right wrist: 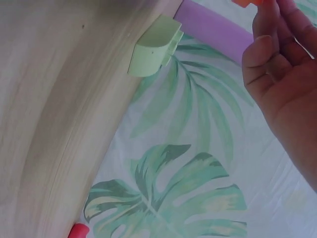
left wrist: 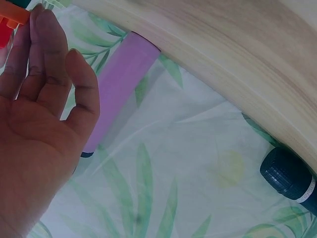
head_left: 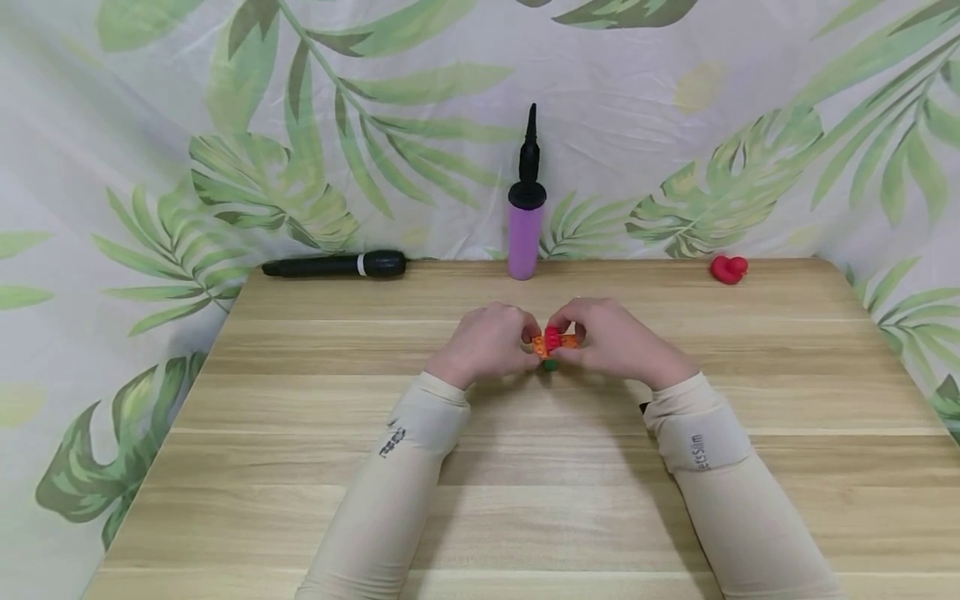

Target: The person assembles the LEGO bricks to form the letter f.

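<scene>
Near the middle of the table, both hands hold a small cluster of toy bricks between their fingertips. A red brick (head_left: 552, 337) stands in the cluster's middle, above an orange brick (head_left: 538, 346), with a green brick (head_left: 551, 365) at the bottom. My left hand (head_left: 491, 343) pinches the orange end from the left; in the left wrist view its fingertips are at the orange piece (left wrist: 16, 14). From the right, my right hand (head_left: 621, 340) pinches the other orange end (head_left: 571, 341). A pale green block (right wrist: 152, 49) sits on the table in the right wrist view, hidden in the head view.
A purple hand pump (head_left: 527, 237) with a black nozzle stands upright at the back edge. Left of it lies a black stick-like object (head_left: 330, 265) with a white ring. A small red rounded object (head_left: 727, 269) lies at the back right. Leaf-patterned cloth hangs behind.
</scene>
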A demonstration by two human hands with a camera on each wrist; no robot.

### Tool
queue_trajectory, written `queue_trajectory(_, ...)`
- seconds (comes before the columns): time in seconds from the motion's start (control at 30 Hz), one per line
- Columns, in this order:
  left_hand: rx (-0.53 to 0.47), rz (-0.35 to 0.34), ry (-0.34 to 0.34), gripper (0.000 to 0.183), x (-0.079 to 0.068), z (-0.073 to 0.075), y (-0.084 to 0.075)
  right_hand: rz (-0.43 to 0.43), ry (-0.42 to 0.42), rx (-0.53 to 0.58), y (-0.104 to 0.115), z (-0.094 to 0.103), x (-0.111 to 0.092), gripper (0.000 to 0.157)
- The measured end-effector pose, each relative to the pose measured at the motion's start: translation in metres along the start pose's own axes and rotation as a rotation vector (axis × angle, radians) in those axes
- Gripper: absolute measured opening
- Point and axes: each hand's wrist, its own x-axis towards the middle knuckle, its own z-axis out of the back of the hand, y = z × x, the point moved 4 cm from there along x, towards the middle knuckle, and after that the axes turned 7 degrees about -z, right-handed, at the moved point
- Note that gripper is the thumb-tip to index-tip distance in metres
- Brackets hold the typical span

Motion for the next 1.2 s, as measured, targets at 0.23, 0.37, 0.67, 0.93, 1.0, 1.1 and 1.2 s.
queue_trajectory(0.23, -0.009, -0.005, -0.002, 0.033, 0.0, 0.0, -0.001, 0.001, -0.008, 0.0, 0.0, -0.001, -0.001, 0.026)
queue_trajectory(0.37, -0.013, -0.005, 0.001, 0.034, -0.001, 0.0, -0.001, -0.008, 0.003, 0.014, -0.002, -0.001, -0.001, 0.027)
queue_trajectory(0.67, -0.022, 0.001, 0.009, 0.034, 0.0, -0.001, -0.001, -0.012, 0.011, 0.015, -0.007, -0.003, 0.0, 0.028)
queue_trajectory(0.93, -0.013, 0.005, 0.0, 0.032, -0.001, 0.001, 0.0, 0.001, 0.0, -0.004, -0.003, -0.003, 0.003, 0.024)
queue_trajectory(1.0, -0.016, 0.012, 0.003, 0.032, -0.001, 0.001, 0.001, -0.001, 0.003, -0.004, -0.004, -0.004, 0.004, 0.023)
queue_trajectory(1.1, -0.028, 0.021, 0.009, 0.034, -0.002, 0.001, 0.0, -0.023, 0.041, 0.032, -0.011, -0.003, 0.004, 0.031)
queue_trajectory(1.2, -0.038, 0.026, 0.015, 0.035, -0.002, 0.001, -0.001, -0.065, 0.065, 0.096, -0.025, 0.006, -0.001, 0.042)
